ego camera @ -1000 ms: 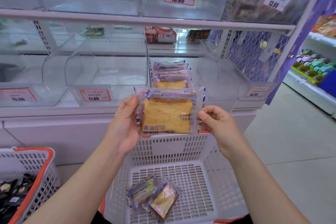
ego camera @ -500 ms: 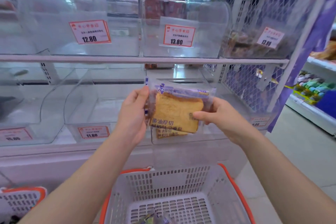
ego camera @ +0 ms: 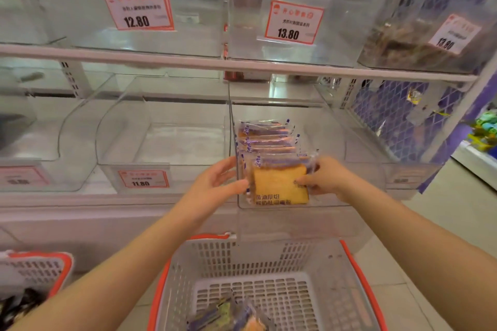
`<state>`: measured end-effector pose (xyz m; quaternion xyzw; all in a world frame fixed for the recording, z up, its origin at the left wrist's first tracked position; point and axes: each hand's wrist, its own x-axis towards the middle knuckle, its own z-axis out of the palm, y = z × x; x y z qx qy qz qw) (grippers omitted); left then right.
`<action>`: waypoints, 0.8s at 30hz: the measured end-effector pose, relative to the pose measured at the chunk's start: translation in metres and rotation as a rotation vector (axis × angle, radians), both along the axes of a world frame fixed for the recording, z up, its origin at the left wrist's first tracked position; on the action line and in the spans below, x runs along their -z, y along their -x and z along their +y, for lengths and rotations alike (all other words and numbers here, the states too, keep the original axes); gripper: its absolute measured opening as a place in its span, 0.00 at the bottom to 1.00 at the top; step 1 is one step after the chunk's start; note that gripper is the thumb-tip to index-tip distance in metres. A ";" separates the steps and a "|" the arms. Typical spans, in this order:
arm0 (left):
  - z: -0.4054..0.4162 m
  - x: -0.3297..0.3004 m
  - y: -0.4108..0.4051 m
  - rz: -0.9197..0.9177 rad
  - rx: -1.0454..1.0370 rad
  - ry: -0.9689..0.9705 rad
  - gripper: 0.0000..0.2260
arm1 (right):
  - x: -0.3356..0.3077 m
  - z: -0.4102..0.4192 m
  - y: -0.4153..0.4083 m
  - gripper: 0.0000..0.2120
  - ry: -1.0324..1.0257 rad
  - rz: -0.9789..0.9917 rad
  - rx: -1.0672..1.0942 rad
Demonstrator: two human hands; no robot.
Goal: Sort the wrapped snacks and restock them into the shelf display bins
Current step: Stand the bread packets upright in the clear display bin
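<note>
A wrapped toast slice (ego camera: pixel 279 183) in clear and blue film stands upright at the front of a clear shelf bin (ego camera: pixel 357 158). My left hand (ego camera: pixel 215 183) grips its left edge and my right hand (ego camera: pixel 325 179) pinches its right edge. Behind it in the same bin stand several more wrapped toast slices (ego camera: pixel 265 137) in a row. Below my arms sits a white basket with an orange rim (ego camera: pixel 357 274), holding a few wrapped snacks (ego camera: pixel 228 314) at its bottom.
Clear bins with price tags 11.80 (ego camera: pixel 144 179), 12.80 (ego camera: pixel 137 8) and 13.80 (ego camera: pixel 293 21) line the two shelves. A second white basket (ego camera: pixel 35 274) with dark packets stands at lower left. A purple mesh panel (ego camera: pixel 398 113) bounds the shelf on the right.
Both hands carried the wrapped toast slice up from above the basket and forward into the clear bin, down against the row of slices. The view tilted up toward the shelves.
</note>
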<state>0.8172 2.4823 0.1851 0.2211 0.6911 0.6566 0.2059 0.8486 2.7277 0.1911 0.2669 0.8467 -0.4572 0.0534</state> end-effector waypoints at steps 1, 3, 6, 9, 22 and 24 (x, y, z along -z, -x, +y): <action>-0.002 0.000 0.000 0.003 0.033 -0.001 0.31 | 0.000 -0.002 0.005 0.09 -0.059 -0.022 -0.008; -0.003 0.002 0.001 0.010 0.061 0.014 0.34 | 0.001 -0.006 0.013 0.11 -0.102 -0.083 -0.025; -0.002 0.005 0.004 0.040 0.034 0.032 0.31 | 0.000 -0.013 0.021 0.06 -0.010 -0.150 -0.043; -0.001 0.007 0.004 0.053 0.032 0.038 0.30 | 0.001 -0.020 0.022 0.05 0.111 -0.139 -0.036; -0.015 0.027 -0.010 -0.378 -0.124 -0.159 0.13 | -0.029 -0.052 -0.056 0.08 -0.243 0.618 -0.107; -0.019 0.041 -0.014 -0.448 -0.209 -0.087 0.09 | -0.022 -0.065 -0.080 0.07 -0.195 0.666 -0.253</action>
